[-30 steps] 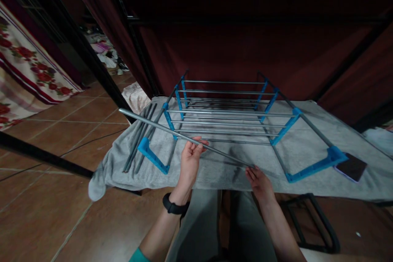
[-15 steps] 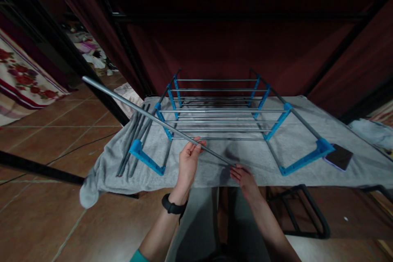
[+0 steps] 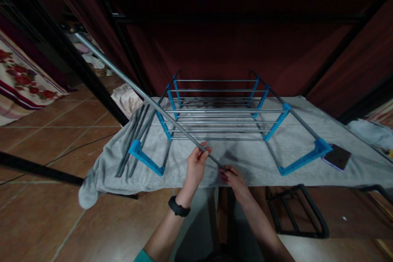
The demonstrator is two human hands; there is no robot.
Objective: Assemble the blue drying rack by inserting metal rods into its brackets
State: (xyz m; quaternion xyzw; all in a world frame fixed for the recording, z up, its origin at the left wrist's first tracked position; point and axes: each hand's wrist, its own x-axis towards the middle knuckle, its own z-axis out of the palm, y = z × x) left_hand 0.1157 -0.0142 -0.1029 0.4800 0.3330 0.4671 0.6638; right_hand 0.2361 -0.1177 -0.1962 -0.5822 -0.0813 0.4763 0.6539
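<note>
A long grey metal rod [image 3: 138,90] runs from the upper left down to my hands. My left hand [image 3: 196,168], with a black watch on the wrist, pinches the rod a short way from its near end. My right hand [image 3: 231,178] holds the near tip of the rod with closed fingers. Behind my hands lies a rack [image 3: 215,114] of blue plastic brackets and grey rods on a grey towel [image 3: 276,159]. A blue end bracket [image 3: 144,157] rests at the left and another blue end bracket [image 3: 307,157] at the right.
Several loose grey rods [image 3: 135,139] lie on the towel's left side. A dark phone [image 3: 337,156] rests at the right. A dark red curtain hangs behind. Brown tile floor [image 3: 61,139] spreads left, with a black metal frame [image 3: 294,217] near my right leg.
The rod's far end has swung up and to the left, standing steeper. Both hands have slid closer together near the rod's near end.
</note>
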